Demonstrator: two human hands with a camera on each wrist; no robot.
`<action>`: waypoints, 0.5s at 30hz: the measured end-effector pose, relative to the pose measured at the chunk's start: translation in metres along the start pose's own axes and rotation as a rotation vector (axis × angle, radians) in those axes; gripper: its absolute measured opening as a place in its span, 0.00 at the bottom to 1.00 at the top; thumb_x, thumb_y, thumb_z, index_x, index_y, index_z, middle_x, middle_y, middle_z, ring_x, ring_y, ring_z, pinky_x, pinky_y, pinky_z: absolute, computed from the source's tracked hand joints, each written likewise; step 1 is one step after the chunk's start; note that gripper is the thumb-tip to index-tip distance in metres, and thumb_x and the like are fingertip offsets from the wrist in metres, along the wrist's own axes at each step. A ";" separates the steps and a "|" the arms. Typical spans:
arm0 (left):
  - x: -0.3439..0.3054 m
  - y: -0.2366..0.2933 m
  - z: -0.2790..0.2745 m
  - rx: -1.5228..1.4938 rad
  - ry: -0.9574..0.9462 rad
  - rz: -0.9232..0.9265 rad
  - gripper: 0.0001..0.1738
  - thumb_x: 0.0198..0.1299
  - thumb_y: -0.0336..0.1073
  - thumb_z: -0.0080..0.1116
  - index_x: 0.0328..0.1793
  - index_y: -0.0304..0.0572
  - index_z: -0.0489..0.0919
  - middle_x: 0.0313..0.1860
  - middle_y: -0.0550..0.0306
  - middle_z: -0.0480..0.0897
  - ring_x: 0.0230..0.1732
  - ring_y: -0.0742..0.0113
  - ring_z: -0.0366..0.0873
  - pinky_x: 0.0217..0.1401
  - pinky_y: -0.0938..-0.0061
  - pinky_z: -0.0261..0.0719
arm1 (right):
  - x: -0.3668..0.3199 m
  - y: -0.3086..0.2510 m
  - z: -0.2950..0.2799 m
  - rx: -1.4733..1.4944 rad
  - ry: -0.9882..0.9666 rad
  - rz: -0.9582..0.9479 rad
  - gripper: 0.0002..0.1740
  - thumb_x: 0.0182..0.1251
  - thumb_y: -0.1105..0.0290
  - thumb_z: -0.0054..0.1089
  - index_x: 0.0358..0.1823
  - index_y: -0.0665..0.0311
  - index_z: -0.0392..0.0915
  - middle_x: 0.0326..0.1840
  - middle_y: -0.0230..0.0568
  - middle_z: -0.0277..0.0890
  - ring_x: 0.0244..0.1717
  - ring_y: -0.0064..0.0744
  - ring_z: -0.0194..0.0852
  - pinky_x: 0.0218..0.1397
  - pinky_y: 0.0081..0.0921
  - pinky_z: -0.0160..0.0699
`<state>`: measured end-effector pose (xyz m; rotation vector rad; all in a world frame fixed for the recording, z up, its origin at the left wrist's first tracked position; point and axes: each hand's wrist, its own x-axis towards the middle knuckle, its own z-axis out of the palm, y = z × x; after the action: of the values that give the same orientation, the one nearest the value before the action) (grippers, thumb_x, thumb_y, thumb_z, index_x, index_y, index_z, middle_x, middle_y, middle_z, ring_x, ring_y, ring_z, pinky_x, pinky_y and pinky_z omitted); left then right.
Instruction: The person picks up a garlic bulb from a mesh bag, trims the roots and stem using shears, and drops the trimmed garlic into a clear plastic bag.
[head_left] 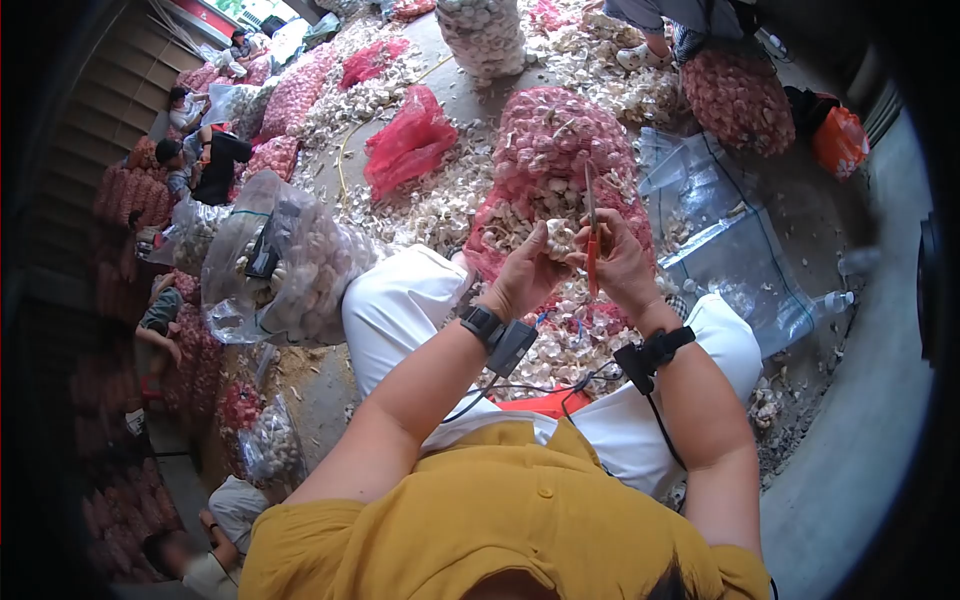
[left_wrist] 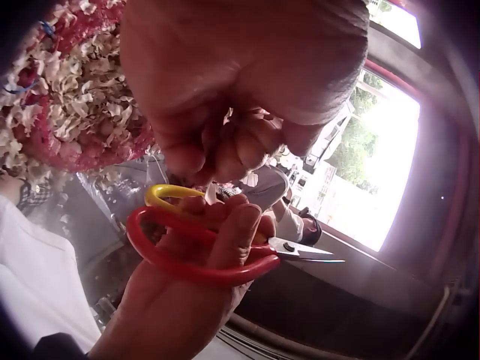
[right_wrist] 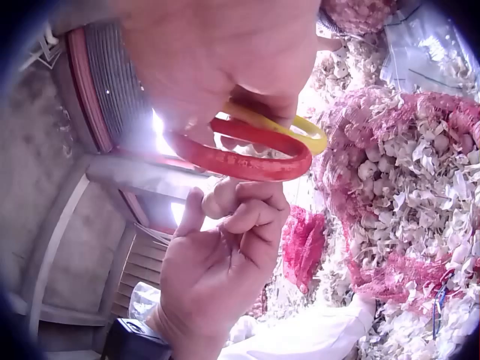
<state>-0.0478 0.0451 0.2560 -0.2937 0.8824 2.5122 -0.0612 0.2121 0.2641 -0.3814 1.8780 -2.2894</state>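
Observation:
A whitish garlic bulb (head_left: 560, 240) is pinched in the fingers of my left hand (head_left: 527, 268), over the open mouth of a pink net bag (head_left: 565, 130) of garlic. My right hand (head_left: 622, 265) holds a pair of scissors (head_left: 592, 245) close beside the bulb, blades pointing up and away from me. The left wrist view shows one red handle loop (left_wrist: 202, 262) and one yellow loop (left_wrist: 169, 196), with the right thumb lying across the scissors. In the right wrist view the garlic bulb (right_wrist: 220, 199) sits between left thumb and fingers, just below the red loop.
Loose garlic skins (head_left: 570, 350) lie in front of my lap. A clear plastic bag (head_left: 285, 265) of garlic stands to the left, and a flat plastic sheet (head_left: 735, 250) lies to the right. An empty red net (head_left: 408, 140) is farther ahead. Other people sit along the left.

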 end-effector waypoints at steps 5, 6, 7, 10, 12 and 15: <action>0.001 -0.007 -0.005 0.005 -0.141 0.027 0.19 0.65 0.55 0.48 0.37 0.49 0.76 0.30 0.66 0.77 0.38 0.69 0.76 0.49 0.70 0.71 | -0.001 0.000 0.001 -0.099 -0.009 -0.018 0.23 0.53 0.76 0.69 0.49 0.63 0.69 0.32 0.30 0.72 0.33 0.16 0.69 0.35 0.16 0.71; 0.002 -0.007 -0.008 0.006 -0.140 0.026 0.19 0.65 0.55 0.48 0.37 0.49 0.76 0.30 0.66 0.77 0.38 0.69 0.76 0.49 0.70 0.71 | -0.001 -0.004 0.001 -0.137 -0.014 -0.020 0.22 0.53 0.77 0.67 0.48 0.63 0.70 0.30 0.29 0.71 0.31 0.16 0.68 0.33 0.16 0.70; 0.002 -0.006 -0.005 0.042 -0.151 0.005 0.20 0.66 0.57 0.47 0.42 0.49 0.76 0.32 0.66 0.78 0.37 0.70 0.76 0.46 0.72 0.71 | -0.002 -0.006 0.000 -0.175 -0.019 -0.022 0.21 0.52 0.78 0.66 0.48 0.63 0.70 0.28 0.28 0.70 0.30 0.15 0.68 0.32 0.15 0.69; -0.003 -0.004 0.010 0.132 -0.057 -0.048 0.25 0.66 0.60 0.43 0.50 0.50 0.75 0.35 0.66 0.79 0.36 0.73 0.74 0.41 0.76 0.70 | 0.001 0.001 -0.004 -0.208 -0.005 -0.005 0.19 0.52 0.80 0.63 0.47 0.63 0.71 0.25 0.27 0.69 0.27 0.14 0.66 0.29 0.15 0.67; -0.005 -0.004 0.014 0.184 0.048 -0.078 0.28 0.66 0.63 0.41 0.54 0.50 0.74 0.36 0.66 0.79 0.36 0.74 0.73 0.38 0.78 0.69 | 0.002 -0.003 -0.007 -0.149 0.043 0.020 0.19 0.53 0.80 0.63 0.47 0.63 0.71 0.26 0.27 0.70 0.28 0.13 0.66 0.29 0.15 0.67; -0.004 -0.003 0.012 0.192 0.050 -0.042 0.34 0.64 0.67 0.38 0.58 0.49 0.73 0.39 0.64 0.80 0.35 0.75 0.72 0.36 0.78 0.69 | 0.006 -0.001 -0.016 -0.038 0.082 0.054 0.19 0.54 0.79 0.63 0.47 0.62 0.70 0.29 0.27 0.72 0.30 0.13 0.67 0.30 0.15 0.68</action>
<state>-0.0437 0.0536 0.2651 -0.3097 1.1160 2.3688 -0.0716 0.2257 0.2632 -0.2418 1.9474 -2.2703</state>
